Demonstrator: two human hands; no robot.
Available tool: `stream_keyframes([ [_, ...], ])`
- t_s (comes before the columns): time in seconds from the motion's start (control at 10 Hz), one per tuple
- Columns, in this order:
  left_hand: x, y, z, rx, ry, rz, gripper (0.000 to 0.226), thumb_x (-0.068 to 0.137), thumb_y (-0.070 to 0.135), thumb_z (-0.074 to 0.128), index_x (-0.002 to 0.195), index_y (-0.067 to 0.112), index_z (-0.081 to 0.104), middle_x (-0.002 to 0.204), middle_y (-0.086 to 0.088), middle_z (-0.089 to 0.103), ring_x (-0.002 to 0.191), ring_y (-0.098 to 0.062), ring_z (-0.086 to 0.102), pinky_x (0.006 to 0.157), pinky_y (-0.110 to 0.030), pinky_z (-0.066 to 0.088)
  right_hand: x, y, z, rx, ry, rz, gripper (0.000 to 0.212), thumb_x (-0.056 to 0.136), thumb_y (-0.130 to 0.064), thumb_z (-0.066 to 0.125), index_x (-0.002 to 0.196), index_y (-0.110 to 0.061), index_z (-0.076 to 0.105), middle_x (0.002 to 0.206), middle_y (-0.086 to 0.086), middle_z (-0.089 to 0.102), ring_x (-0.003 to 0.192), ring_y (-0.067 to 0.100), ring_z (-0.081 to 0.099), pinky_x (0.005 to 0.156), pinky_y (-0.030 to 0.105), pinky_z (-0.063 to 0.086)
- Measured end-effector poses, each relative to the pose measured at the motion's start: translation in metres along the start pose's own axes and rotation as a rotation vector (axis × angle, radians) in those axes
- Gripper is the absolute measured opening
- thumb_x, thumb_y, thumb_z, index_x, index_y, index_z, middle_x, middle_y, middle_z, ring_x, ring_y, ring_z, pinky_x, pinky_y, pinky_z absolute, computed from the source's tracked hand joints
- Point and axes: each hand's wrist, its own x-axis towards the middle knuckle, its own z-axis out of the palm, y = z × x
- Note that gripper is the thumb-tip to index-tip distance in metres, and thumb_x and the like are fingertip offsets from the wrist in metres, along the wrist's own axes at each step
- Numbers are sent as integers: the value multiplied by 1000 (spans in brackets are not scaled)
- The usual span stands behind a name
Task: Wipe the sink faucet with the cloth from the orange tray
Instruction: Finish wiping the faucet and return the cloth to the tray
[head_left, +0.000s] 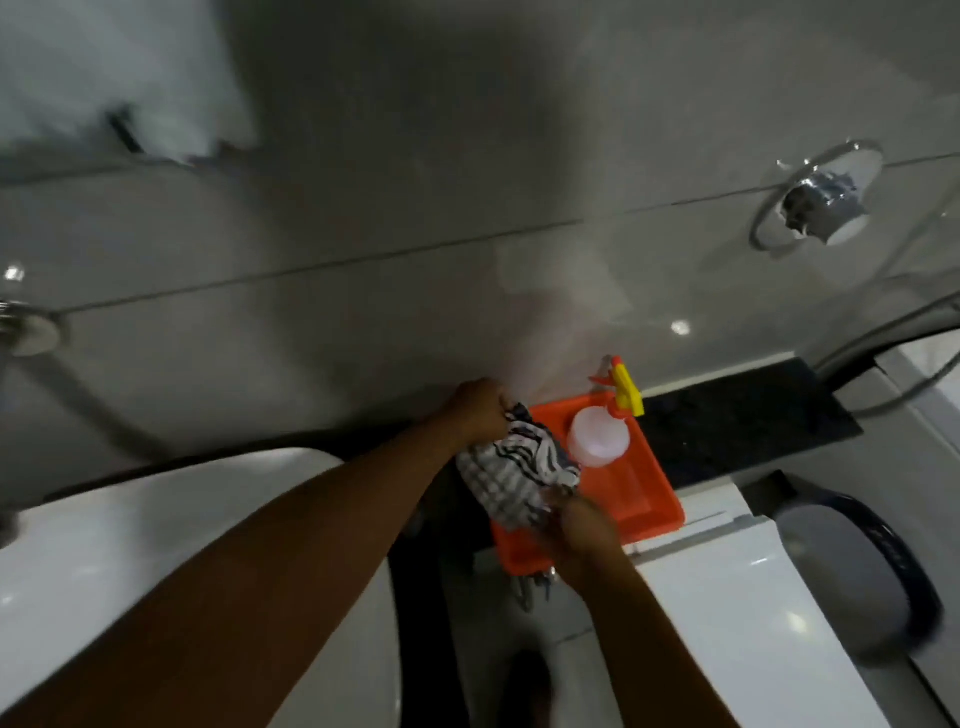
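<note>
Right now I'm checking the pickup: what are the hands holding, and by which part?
Both hold the striped cloth above the orange tray: left hand grips its far end, right hand its near end.

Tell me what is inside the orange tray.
In the orange plastic tray stands a clear spray bottle with a yellow-orange trigger. A striped black-and-white cloth, held by the left hand and right hand, covers the tray's left part; anything beneath is hidden.

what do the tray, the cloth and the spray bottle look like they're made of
Tray: likely moulded plastic, a uniform bright orange with a smooth, slightly shiny rim. Cloth: soft woven fabric, white with dark stripes and checks, crumpling and draping between both hands. Spray bottle: apparently translucent whitish plastic with a yellow and orange plastic trigger head.
</note>
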Motion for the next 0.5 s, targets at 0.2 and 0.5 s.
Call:
stream_keyframes([
  [0.2, 74, -25, 74, 323, -177, 44, 32, 76, 18, 73, 107, 15, 70, 114, -8, 69, 102, -30, 65, 91, -44, 55, 65, 12, -6, 149, -70, 146, 36, 97, 1, 51, 130, -8, 59, 128, 18, 67, 121, 37, 61, 90, 46, 57],
  [0.5, 72, -38, 103, 501, -218, 63, 42, 91, 19, 56, 132, 17, 55, 137, -9, 57, 120, -30, 57, 104, -48, 48, 74, -3, -11, -424, 12, 263, 25, 95, -11, 61, 117, -2, 55, 96, 13, 60, 90, 28, 63, 89, 37, 51],
])
